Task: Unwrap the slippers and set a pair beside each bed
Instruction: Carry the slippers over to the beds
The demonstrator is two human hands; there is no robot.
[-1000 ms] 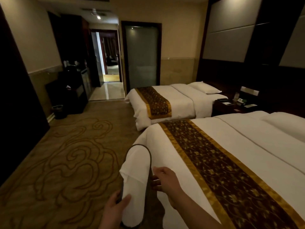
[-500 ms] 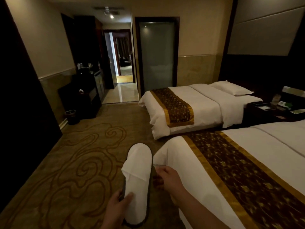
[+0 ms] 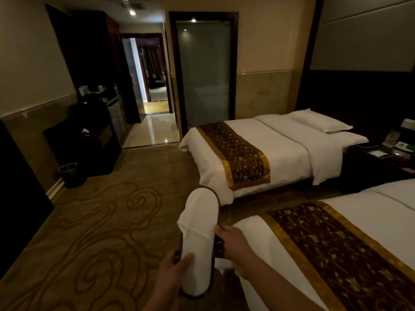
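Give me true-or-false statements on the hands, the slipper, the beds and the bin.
1. The left hand grips the white slipper's heel end. True.
2. The slipper lies on the carpet. False: both hands hold it above the carpet.
3. The right hand rests flat on the near bed. False: its fingers pinch the slipper's dark right edge.
4. The near bed and the far bed each carry a brown-and-gold runner. True.
5. The waste bin stands between the beds. False: it stands by the left wall; a nightstand sits between them.

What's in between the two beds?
In the head view, a strip of carpet separates the far bed and near bed, with a dark nightstand further back.
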